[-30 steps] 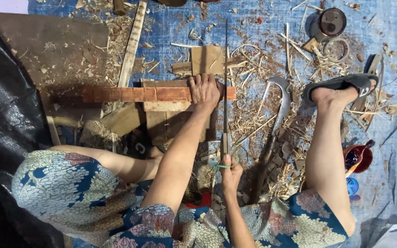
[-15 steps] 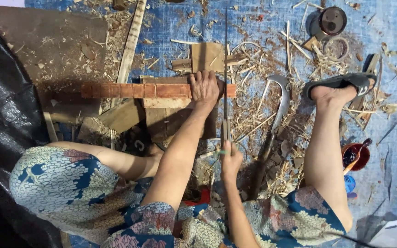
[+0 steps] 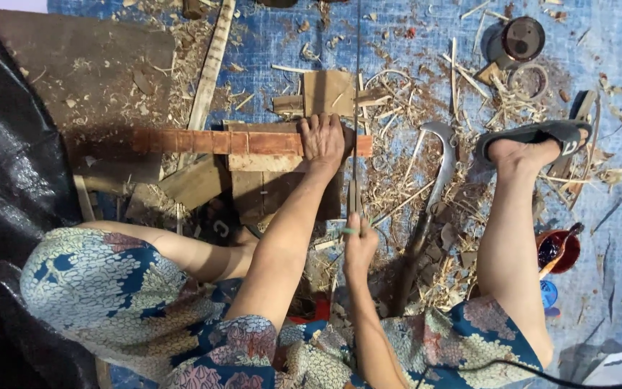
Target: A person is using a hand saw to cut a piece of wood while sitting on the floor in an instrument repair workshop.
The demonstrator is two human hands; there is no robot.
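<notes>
A long reddish wooden strip point(image 3: 217, 141) lies crosswise on a pile of wood blocks. My left hand point(image 3: 322, 138) presses down on its right end, fingers curled over the far edge. A thin saw blade point(image 3: 356, 108) stands across the strip just right of that hand and runs away from me. My right hand point(image 3: 358, 245) grips the saw's handle close to my body. My knees in patterned cloth frame both arms.
A curved sickle-like blade point(image 3: 437, 169) lies right of the saw. My sandalled foot point(image 3: 534, 140) rests beside it. A round dark lid point(image 3: 523, 37) and a ring lie far right, a red cup point(image 3: 557, 250) near my leg. Shavings cover the blue tarp; black sheeting lies at left.
My right hand has drawn back slightly toward my body with the saw handle. The left hand stays pressed on the strip.
</notes>
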